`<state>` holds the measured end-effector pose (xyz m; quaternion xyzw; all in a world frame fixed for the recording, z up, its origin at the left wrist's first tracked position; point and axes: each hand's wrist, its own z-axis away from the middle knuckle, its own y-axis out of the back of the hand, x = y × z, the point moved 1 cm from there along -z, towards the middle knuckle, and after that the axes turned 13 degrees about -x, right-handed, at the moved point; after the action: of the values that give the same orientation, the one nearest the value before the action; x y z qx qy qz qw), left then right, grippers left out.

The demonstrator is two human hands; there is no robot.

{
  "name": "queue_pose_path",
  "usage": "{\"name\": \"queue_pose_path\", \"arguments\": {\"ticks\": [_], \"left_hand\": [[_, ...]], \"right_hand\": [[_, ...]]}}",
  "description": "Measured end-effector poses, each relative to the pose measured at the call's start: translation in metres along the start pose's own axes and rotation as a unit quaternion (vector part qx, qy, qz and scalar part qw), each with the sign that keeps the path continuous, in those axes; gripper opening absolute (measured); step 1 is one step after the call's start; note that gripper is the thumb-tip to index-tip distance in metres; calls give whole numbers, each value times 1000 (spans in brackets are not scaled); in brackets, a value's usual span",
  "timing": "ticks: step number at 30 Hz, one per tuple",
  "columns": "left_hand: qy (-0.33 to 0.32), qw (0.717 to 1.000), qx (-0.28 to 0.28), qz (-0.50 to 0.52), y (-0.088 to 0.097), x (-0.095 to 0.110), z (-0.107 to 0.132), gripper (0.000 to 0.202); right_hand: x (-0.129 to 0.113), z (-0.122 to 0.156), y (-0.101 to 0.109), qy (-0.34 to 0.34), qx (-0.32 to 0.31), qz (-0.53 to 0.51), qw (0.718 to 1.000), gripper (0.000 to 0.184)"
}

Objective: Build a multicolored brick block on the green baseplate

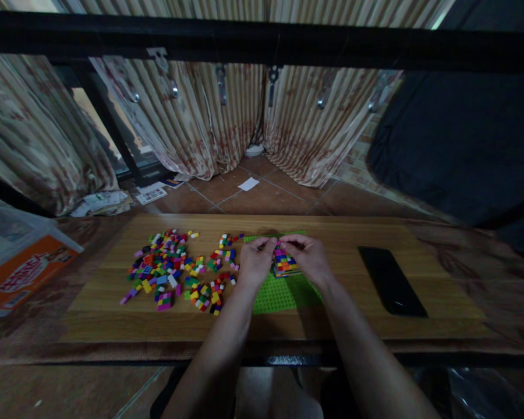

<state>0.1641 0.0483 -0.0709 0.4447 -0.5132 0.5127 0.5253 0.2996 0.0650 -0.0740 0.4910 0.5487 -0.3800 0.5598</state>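
Bent left hand (257,259) and right hand (312,256) half-closed around the top of a block stack (285,262) on the green plate (273,297); could not make out any grip. Spread loose blocks (161,280) leftward on the wooden tabletop (113,320). Saw tiled floor (279,201), then striped curtains (227,122), dim; saw plastic bin (30,262) cut off.

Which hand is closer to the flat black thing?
Right. The right hand is at the brick build, left of the flat black thing; the left hand is on the build's left side, farther away.
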Motion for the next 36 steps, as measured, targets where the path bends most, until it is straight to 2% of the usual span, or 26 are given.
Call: {"name": "queue_pose_path", "arguments": {"ticks": [3, 7, 17, 25, 29, 33, 36], "left_hand": [[26, 999, 14, 38, -2, 2, 0, 21], [27, 997, 30, 63, -3, 3, 1, 17], [24, 997, 42, 65, -4, -1, -2, 12], [9, 998, 35, 59, -5, -5, 2, 17], [-24, 999, 43, -12, -13, -7, 7, 18], [-28, 997, 13, -66, -22, -8, 12, 26], [-16, 993, 3, -115, -13, -3, 16, 26]], "right_hand": [[1, 0, 0, 1, 3, 4, 1000, 20], [0, 0, 0, 6, 12, 14, 1000, 20], [-5, 3, -2, 17, 29, 27, 999, 14], [-4, 6, -4, 25, 32, 42, 998, 19], [-5, 17, 1, -3, 55, 83, 995, 25], [-4, 29, 12, -31, 60, 124, 990, 27], [-1, 33, 18, -22, 61, 125, 990, 30]]}}
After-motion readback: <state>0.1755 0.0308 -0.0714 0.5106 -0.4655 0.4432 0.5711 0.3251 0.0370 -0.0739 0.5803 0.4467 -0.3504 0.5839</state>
